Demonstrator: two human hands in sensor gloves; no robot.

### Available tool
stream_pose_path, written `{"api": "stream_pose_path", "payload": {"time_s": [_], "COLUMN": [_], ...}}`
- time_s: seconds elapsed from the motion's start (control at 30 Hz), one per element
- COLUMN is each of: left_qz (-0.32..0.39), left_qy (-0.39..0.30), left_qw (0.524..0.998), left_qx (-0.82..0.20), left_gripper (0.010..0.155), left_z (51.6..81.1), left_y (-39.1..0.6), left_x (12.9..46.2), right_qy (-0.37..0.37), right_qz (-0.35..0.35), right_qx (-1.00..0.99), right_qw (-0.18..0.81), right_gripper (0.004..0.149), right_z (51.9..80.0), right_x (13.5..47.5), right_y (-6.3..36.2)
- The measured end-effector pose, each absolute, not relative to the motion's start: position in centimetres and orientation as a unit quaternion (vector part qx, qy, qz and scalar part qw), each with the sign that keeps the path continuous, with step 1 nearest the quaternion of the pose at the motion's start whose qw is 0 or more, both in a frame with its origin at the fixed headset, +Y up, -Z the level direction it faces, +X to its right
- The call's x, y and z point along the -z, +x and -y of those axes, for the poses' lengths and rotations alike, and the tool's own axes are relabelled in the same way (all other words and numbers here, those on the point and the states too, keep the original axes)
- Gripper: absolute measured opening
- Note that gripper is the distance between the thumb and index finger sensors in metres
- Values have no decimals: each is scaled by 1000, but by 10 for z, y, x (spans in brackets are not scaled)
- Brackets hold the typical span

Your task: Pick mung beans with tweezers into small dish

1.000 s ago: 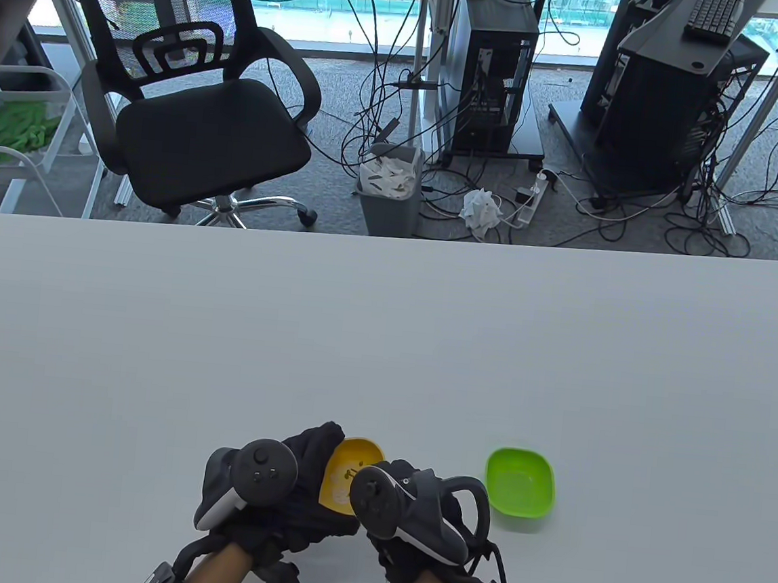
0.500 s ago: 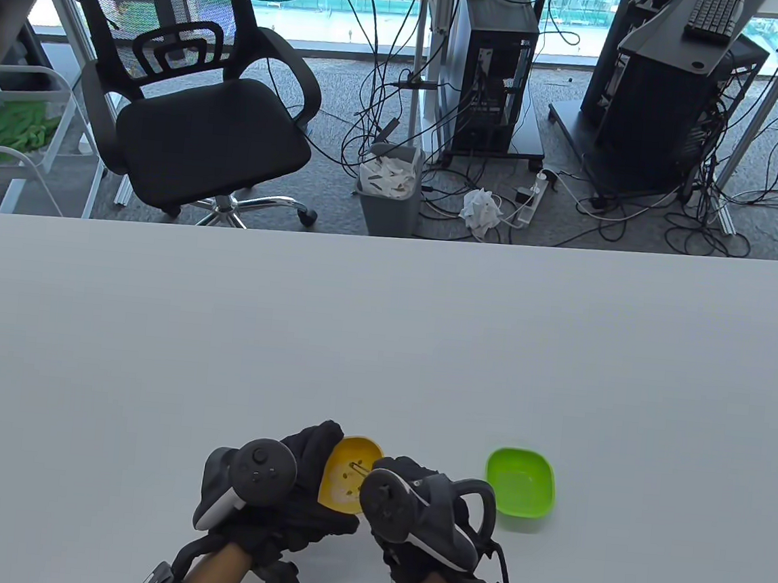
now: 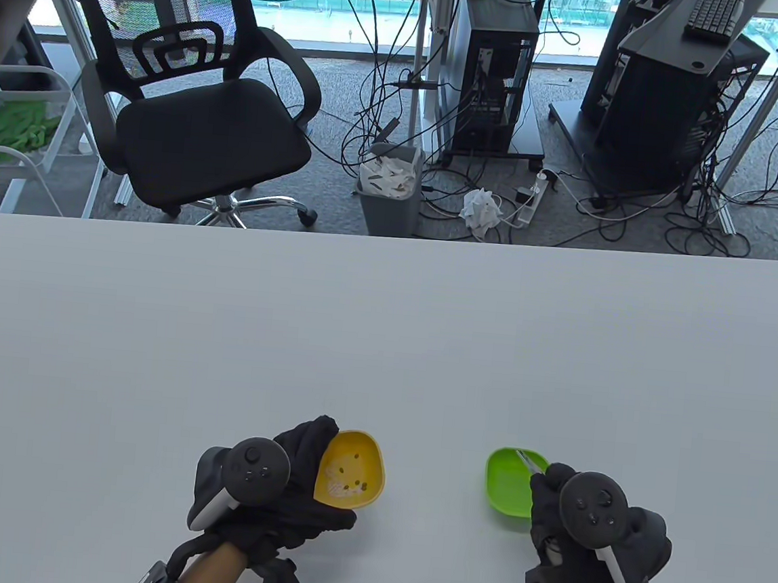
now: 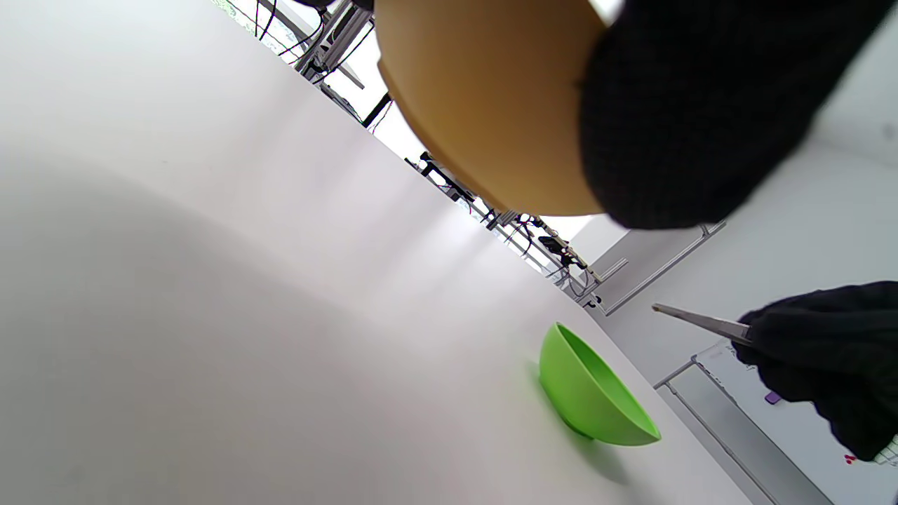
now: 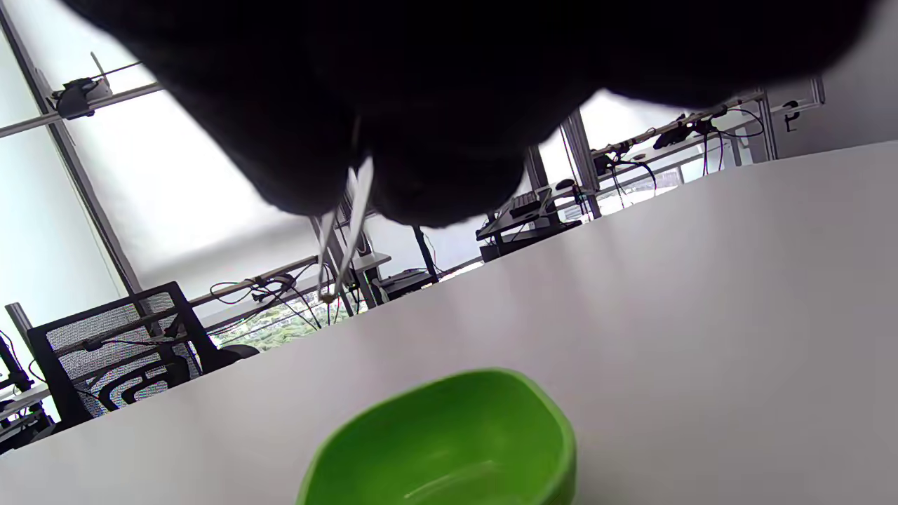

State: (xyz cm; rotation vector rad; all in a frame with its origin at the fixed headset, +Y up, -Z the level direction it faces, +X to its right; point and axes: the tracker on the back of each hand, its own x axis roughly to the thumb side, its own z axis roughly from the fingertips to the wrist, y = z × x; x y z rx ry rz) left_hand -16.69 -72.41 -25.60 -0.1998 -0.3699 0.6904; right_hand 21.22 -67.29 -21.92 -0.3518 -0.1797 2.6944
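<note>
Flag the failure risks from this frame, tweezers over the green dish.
1. The tweezers in the right hand hang above the green dish, tips nearly together on something tiny; whether it is a bean is unclear. If released off-centre, it could bounce out onto the table.
2. The left hand holds the yellow dish tilted and lifted; the beans sit near its lower side and could spill.

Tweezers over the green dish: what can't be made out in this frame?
- Bean between the metal tweezers' tips: something tiny shows there in the right wrist view, too small to identify.
- Right hand's grip: table view, hidden under the tracker.
- Green plastic dish's contents: right wrist view, cut off by the bottom edge.
- Yellow bowl's bean count: table view, too small.
</note>
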Motion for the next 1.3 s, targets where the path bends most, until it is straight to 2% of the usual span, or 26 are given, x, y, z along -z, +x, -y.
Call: {"api": "stream_pose_path", "payload": {"time_s": [0.93,1.07,1.17,1.3], "left_qz": [178,178,177,176], "left_qy": [-108,-110,-113,-115], "left_qw": [921,921,921,922], "left_qx": [-330,-330,-328,-327], "left_gripper": [122,122,122,122], "left_z": [727,727,728,728], "left_y": [-164,-163,-162,-162], "left_x": [255,256,256,256], "right_qy": [-128,-75,2,73], "right_qz": [55,90,96,84], "right_qx": [-966,-969,-973,-975], "right_qw": [220,217,209,193], "right_gripper": [36,36,36,36], "right_z": [682,666,645,637], "right_x": [223,223,226,230], "right_y": [214,186,138,81]}}
